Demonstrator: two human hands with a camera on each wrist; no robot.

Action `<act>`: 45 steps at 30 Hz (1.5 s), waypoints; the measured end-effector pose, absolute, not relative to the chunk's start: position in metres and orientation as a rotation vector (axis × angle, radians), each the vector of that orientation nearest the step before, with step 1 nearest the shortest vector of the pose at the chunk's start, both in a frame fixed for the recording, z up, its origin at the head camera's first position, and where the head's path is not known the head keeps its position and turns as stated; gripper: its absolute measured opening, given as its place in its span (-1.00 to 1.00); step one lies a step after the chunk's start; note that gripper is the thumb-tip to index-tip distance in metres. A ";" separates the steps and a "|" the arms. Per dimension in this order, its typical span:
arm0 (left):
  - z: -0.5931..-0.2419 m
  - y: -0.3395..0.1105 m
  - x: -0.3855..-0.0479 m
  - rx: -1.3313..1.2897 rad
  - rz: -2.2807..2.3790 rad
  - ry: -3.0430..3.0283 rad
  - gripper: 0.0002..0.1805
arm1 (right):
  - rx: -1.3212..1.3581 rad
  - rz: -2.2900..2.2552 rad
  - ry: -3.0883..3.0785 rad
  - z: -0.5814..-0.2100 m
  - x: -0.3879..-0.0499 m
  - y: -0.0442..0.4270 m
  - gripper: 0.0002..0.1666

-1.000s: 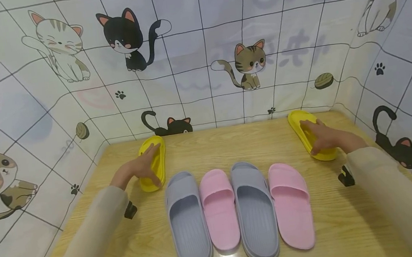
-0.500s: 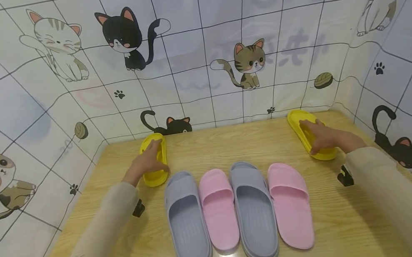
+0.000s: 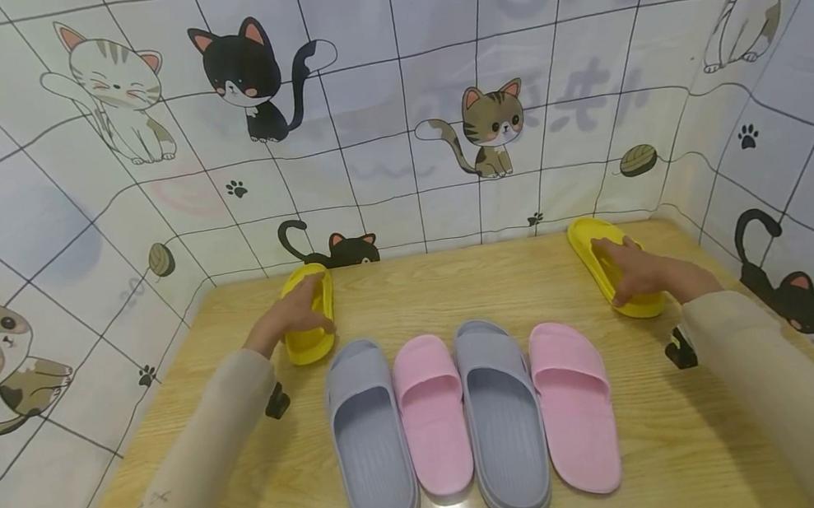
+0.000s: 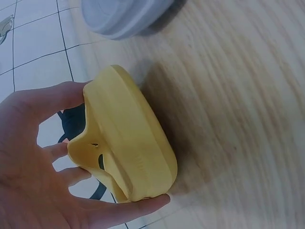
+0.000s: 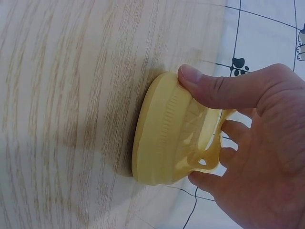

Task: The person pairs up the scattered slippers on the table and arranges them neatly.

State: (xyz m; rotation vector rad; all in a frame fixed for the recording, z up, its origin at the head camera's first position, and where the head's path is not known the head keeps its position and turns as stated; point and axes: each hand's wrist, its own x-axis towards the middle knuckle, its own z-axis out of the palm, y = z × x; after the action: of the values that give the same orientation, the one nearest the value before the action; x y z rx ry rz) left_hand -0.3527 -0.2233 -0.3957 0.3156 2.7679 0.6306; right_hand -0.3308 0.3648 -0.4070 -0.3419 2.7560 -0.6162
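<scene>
My left hand [image 3: 290, 312] spans a yellow slipper [image 3: 311, 352] at the back left of the table. In the left wrist view, thumb and a finger press opposite sides of this slipper [image 4: 131, 136], which sits on or just above the wood; I cannot tell which. At the back right, my right hand [image 3: 640, 272] holds the other yellow slipper [image 3: 639, 309] between thumb and fingers. Its sole side faces the table in the right wrist view, where the slipper [image 5: 159, 133] has holes in its upper. Parts of both slippers are hidden under the hands.
In front stand a grey slipper [image 3: 376, 456], a pink slipper [image 3: 437, 441], a second grey slipper [image 3: 510, 442] and a second pink slipper [image 3: 583, 438], side by side. A cat-patterned wall covering [image 3: 382, 157] borders the wooden table [image 3: 440, 284] behind and at both sides.
My left hand and its yellow slipper have shifted slightly right and toward the back wall, mostly in the first half second. The right hand and the front slippers have stayed in place.
</scene>
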 end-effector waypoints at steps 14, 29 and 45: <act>-0.390 -0.204 -0.357 0.257 0.714 2.653 0.19 | -0.334 -0.609 2.757 -0.408 -0.332 0.366 0.39; -0.380 -0.182 -0.356 0.205 0.708 2.591 0.18 | -0.327 -0.605 2.754 -0.407 -0.331 0.364 0.37; -0.380 -0.157 -0.361 0.221 0.705 2.578 0.18 | -0.328 -0.600 2.756 -0.408 -0.332 0.364 0.37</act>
State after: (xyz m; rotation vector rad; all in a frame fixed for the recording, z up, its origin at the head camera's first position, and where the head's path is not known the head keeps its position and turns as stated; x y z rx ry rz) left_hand -0.3614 -0.1574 -0.3800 0.2214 2.5784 0.7047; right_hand -0.3319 0.3644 -0.4081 -0.3281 2.7558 -0.6003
